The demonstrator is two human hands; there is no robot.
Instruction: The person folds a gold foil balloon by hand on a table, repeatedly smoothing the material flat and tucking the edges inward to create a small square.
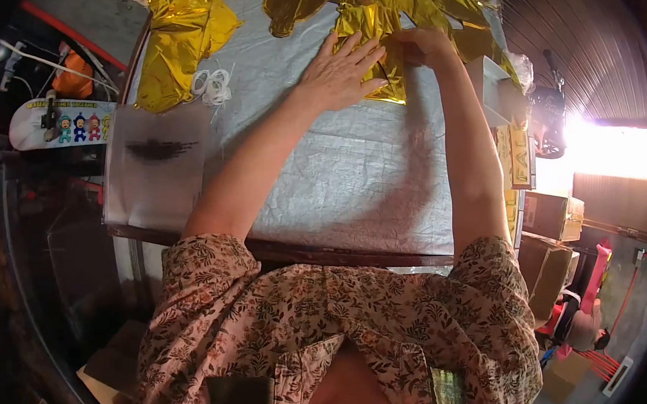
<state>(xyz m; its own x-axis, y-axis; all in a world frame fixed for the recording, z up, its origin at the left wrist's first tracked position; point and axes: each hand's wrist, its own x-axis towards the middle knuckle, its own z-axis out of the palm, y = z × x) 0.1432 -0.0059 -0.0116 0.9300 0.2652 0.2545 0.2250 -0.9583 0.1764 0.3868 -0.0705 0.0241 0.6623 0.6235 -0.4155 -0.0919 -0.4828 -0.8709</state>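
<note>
A piece of shiny gold foil [390,86] lies on the grey-white sheet covering the table [356,174]. My left hand [344,71] rests palm down on the foil's left side, fingers spread. At the foil's upper right, my right hand [421,45] is bent with its fingertips drawn together at the foil; whatever lies between them is too small to make out. More gold foil [293,4] spreads along the far edge, and a crumpled gold foil piece [176,46] lies at the left.
White string loops [212,85] lie beside the left foil. A translucent plastic sheet [155,162] covers the near left corner. A white tray [488,82] stands at the right edge. Beyond the table are a skateboard [78,128] and cardboard boxes [552,216].
</note>
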